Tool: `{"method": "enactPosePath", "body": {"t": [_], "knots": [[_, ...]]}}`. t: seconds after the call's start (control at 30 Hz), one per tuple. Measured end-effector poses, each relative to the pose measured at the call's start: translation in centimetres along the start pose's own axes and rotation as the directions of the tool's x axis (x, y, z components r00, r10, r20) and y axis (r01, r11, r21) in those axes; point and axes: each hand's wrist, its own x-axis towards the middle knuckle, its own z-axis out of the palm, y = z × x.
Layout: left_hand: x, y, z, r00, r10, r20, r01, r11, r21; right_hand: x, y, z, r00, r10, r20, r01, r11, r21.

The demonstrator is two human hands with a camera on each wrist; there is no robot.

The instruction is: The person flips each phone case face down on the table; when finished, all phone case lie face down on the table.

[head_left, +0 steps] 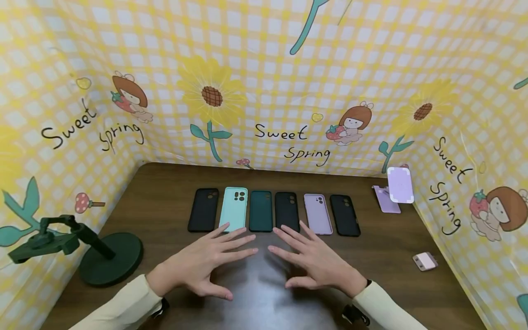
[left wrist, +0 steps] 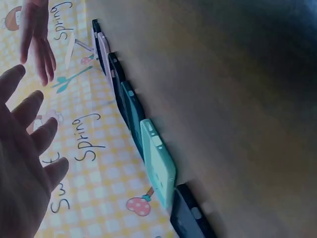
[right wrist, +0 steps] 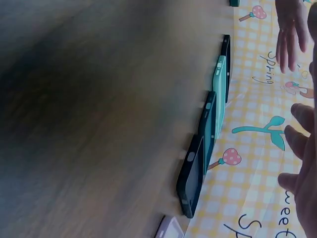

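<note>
Several phone cases lie in a row across the table. From left to right in the head view they are a black case, a mint case, a dark teal case, a second black case, a lilac case and a third black case. My left hand is spread, palm down, just on the near side of the mint case, holding nothing. Fingers apart, my right hand is likewise spread near the second black case and the lilac one. Both hands appear raised above the table in the wrist views.
On the left stands a dark green phone stand. A lilac folding stand is at the back right, and a small white charger lies near the right edge. Yellow checked cloth walls the table's back and sides.
</note>
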Motion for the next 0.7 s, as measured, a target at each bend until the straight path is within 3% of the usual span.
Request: {"method": "enactPosePath", "body": {"t": [0.13, 0.27, 0.37, 0.47, 0.57, 0.63, 0.7], "knots": [[-0.7, -0.9, 0.6, 0.995, 0.017, -0.097, -0.017, 1.000, 0.005, 1.8, 1.0, 0.8, 0.999, 0.024, 0.047, -0.027, 0.998, 0.053], [-1.5, -2.2, 1.0, 0.970, 0.001, -0.245, 0.005, 1.000, 0.025, 4.9, 2.4, 1.7, 0.998, 0.028, 0.057, -0.034, 0.995, 0.095], [-1.9, -3.0, 1.1, 0.953, -0.064, -0.296, 0.072, 0.997, 0.018, 6.9, 3.7, 2.2, 0.999, 0.038, 0.035, -0.043, 0.989, 0.139], [-2.5, -3.7, 1.2, 0.933, -0.185, -0.309, 0.192, 0.981, -0.007, 8.8, 5.0, 2.6, 0.996, 0.088, 0.031, -0.093, 0.970, 0.226], [-3.4, -3.9, 1.3, 0.885, -0.347, -0.309, 0.342, 0.937, -0.074, 10.5, 5.9, 3.1, 0.985, 0.160, 0.072, -0.175, 0.917, 0.357], [-4.1, -4.0, 1.5, 0.836, -0.464, -0.294, 0.445, 0.886, -0.133, 11.7, 6.4, 3.5, 0.974, 0.204, 0.099, -0.227, 0.869, 0.439], [-4.9, -4.0, 1.7, 0.775, -0.580, -0.251, 0.546, 0.814, -0.197, 12.8, 6.9, 4.1, 0.968, 0.230, 0.102, -0.249, 0.821, 0.513]]}}
